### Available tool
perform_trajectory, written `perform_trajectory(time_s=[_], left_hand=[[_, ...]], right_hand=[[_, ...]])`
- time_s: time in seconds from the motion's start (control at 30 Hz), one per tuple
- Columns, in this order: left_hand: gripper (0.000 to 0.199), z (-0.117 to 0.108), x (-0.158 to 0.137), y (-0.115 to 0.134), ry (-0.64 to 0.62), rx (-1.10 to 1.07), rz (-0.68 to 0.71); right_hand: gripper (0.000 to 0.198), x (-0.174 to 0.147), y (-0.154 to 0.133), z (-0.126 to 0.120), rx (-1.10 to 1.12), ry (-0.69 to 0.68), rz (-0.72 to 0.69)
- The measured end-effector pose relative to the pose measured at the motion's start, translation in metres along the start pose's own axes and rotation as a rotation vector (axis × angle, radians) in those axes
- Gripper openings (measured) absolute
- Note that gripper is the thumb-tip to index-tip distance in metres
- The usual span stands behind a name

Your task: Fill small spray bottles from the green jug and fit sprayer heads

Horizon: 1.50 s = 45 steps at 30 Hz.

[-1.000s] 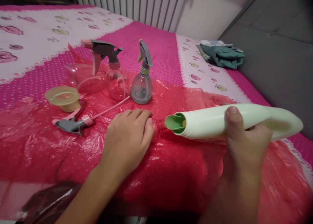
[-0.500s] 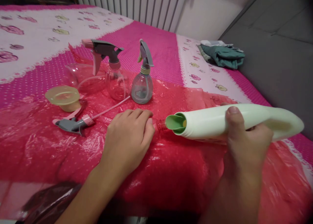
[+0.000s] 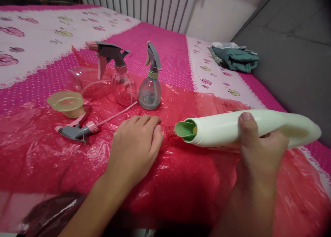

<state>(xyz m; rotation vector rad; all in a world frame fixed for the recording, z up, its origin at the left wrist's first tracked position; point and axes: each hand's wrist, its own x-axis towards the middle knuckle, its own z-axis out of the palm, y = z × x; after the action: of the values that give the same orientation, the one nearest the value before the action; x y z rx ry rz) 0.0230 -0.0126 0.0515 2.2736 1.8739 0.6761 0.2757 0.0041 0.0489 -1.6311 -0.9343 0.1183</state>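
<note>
While the left hand (image 3: 134,144) curls, the right hand (image 3: 260,142) clasps a jug (image 3: 217,131).

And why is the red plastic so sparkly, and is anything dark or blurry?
Head view: light glints off the shiny, creased red plastic sheet, mostly left of the left hand; same head view: a darker patch shows below the pale green jug; head view again: the right forearm looks soft and dim, and the picture's top right corner fades to black.

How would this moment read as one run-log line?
left hand: grips transparent plastic bottle; right hand: holds pale-green plastic jug sideways; curved green spout: at bottle mouth
</note>
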Motion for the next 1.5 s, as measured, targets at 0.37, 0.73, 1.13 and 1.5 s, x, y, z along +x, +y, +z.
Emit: perform_trajectory(time_s=[0.37, 0.73, 1.13, 1.5], left_hand=[[0.043, 0.0011, 0.0006, -0.0004, 0.013, -0.002, 0.01], [0.044, 0.0, 0.0005, -0.0004, -0.006, -0.004, -0.003], [0.043, -0.001, -0.0005, -0.0004, 0.007, 0.017, 0.009], [0.041, -0.0016, 0.0001, 0.0002, -0.003, 0.006, 0.004]], right_hand=[[0.053, -0.0014, -0.0057, 0.0006, -0.019, 0.006, 0.021], [0.056, -0.0012, -0.004, 0.0003, -0.026, 0.0, 0.015], [0.057, -0.0021, -0.0048, 0.0008, -0.031, 0.003, 0.007], [0.06, -0.0018, -0.0061, -0.0005, -0.049, 0.001, 0.02]])
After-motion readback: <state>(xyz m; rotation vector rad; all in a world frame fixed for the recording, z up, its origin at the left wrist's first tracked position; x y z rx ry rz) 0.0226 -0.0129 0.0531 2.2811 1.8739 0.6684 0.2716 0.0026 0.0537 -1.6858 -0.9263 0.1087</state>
